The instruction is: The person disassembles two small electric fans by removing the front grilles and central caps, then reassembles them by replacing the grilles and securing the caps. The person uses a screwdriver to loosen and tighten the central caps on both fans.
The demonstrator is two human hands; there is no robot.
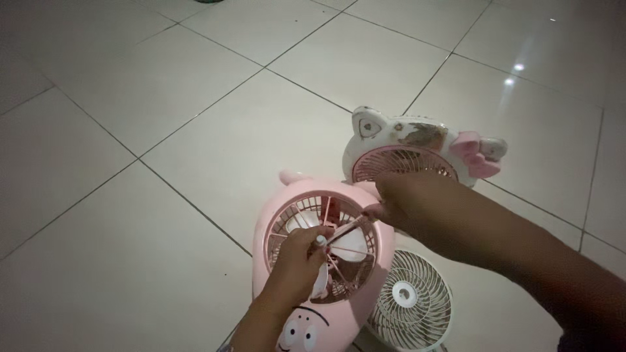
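1. On the pale glossy tiled floor (195,130) we see a pink plastic character-shaped fan housing (324,261) with an open round grille, lying at the lower centre.
2. Our left hand (297,264) rests on the grille, fingers pinched around the near end of a thin pale rod-like tool (342,231).
3. Our right hand (407,205) pinches the tool's far end, fingers narrow.
4. Behind the housing stands a white cat-shaped fan with pink bow (417,150).
5. Just beside the housing, at the lower right, lies a white round grille cover (411,303).
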